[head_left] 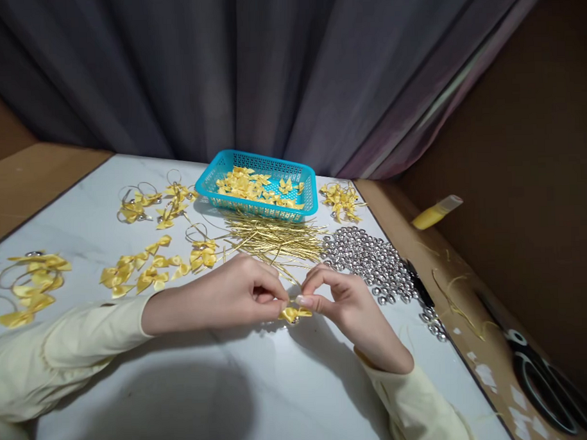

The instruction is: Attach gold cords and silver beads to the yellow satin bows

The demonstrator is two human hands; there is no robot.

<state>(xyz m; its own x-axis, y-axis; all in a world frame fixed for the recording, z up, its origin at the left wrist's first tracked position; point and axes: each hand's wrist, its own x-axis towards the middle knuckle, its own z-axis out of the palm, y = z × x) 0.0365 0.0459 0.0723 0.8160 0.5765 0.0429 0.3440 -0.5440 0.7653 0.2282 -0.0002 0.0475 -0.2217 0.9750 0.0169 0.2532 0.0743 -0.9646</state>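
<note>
My left hand (245,291) and my right hand (342,303) meet over the near middle of the table, each with thumb and forefinger pinched. Between their fingertips hangs a small yellow ribbon bow (295,313), with something shiny and silver at its lower edge. A thin gold tie seems to run through both pinches at the top of the bow; the fingers partly hide it. Just beyond lies a loose bundle of gold ties (275,238). Right of that spreads a heap of silver bells or beads (367,259), too small to tell which.
A turquoise basket (257,210) holds yellow bows. More bows (153,270) lie at the left, some with gold loops (139,206); another bunch (341,201) sits right of the basket. Scissors (540,381), paper scraps and a yellow-filled tube (436,213) lie along the right side.
</note>
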